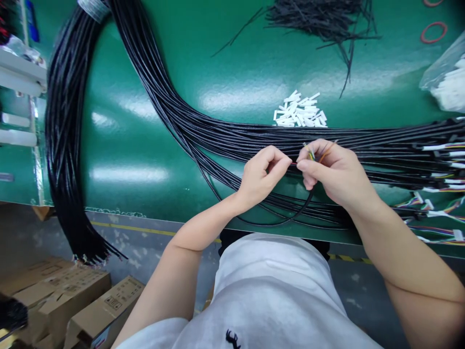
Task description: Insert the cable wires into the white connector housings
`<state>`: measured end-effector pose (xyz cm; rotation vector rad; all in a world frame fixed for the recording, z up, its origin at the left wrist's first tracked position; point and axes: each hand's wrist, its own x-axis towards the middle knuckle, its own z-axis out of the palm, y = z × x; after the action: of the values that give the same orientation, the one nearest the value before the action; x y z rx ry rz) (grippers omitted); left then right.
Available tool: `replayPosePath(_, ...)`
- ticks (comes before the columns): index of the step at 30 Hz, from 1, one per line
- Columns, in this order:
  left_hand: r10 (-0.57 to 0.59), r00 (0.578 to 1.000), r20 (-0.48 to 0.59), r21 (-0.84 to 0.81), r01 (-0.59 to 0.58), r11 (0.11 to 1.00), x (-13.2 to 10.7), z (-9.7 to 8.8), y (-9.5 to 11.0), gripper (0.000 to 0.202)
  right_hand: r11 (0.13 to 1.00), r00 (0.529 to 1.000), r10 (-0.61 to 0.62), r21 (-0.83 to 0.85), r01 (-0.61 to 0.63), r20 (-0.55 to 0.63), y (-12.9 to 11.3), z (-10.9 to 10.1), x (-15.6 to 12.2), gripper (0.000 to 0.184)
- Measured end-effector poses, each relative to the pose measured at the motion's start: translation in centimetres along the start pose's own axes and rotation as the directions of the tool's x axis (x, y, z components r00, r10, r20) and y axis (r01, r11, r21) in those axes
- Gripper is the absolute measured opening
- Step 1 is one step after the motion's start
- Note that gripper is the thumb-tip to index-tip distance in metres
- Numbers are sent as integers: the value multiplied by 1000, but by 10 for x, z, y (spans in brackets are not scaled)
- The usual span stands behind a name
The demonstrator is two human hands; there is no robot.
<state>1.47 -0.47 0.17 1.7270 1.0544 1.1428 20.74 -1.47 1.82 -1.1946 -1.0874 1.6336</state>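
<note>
My left hand (263, 173) pinches the end of a thin red wire (293, 164) between thumb and forefinger. Close beside it, my right hand (329, 167) is closed on the thin coloured wires (311, 154) fanning from a cable's end; yellow, green and orange ones show between the fingers. That black cable (303, 208) loops down below the right hand. Beneath both hands runs a thick bundle of black cables (218, 133) across the table. Just past the bundle lies a pile of short white sleeves (300, 111).
A green table (127, 145) carries more black cables (67, 121) hanging over its front edge at left. Thin black strips (319, 19) lie at the back. At right are wire ends with white connectors (458, 235), a plastic bag (448, 80) and a reddish ring (433, 32). Cardboard boxes (105, 310) stand on the floor.
</note>
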Motion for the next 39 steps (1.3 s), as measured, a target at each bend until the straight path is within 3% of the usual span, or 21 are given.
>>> replayPosePath(3,-243,968,55,-112,248,962,2,-1,2,39,995,995,-98,5,99,-24,2,-1,-2,20)
replayPosePath(7,-334,938,97,-150,346,926,4,-3,4,49,959,974,-221,-190,209,-47,-3,5,-5,4)
replayPosePath(11,-308,942,131,-149,325,934,3,-2,4,52,857,955,-292,-457,240,-46,-8,12,-6,8)
replayPosePath(14,-234,951,201,-152,266,952,6,-9,0,48,831,942,-320,-506,230,-98,-9,13,-5,8)
replayPosePath(16,-189,963,191,-102,211,972,14,-21,-4,44,847,939,-312,-491,205,-146,-9,12,-4,10)
replayPosePath(19,-114,992,50,158,105,982,38,-42,-12,24,866,936,-296,-467,179,-189,-9,10,-3,13)
replayPosePath(22,-94,976,194,498,-16,867,68,-53,-18,12,873,935,-292,-456,175,-200,-9,10,-2,14)
replayPosePath(26,-228,927,298,678,-38,734,96,-46,-23,17,871,939,-292,-457,181,-183,-5,9,-1,13)
replayPosePath(32,-290,911,294,722,-13,692,109,-29,-32,17,816,903,-392,-518,255,-174,0,7,1,10)
replayPosePath(36,-290,909,300,639,35,769,113,-27,-43,7,807,898,-412,-519,282,-152,-1,7,1,13)
replayPosePath(39,-269,921,281,571,65,819,113,-28,-53,13,814,902,-404,-510,278,-154,-1,7,2,14)
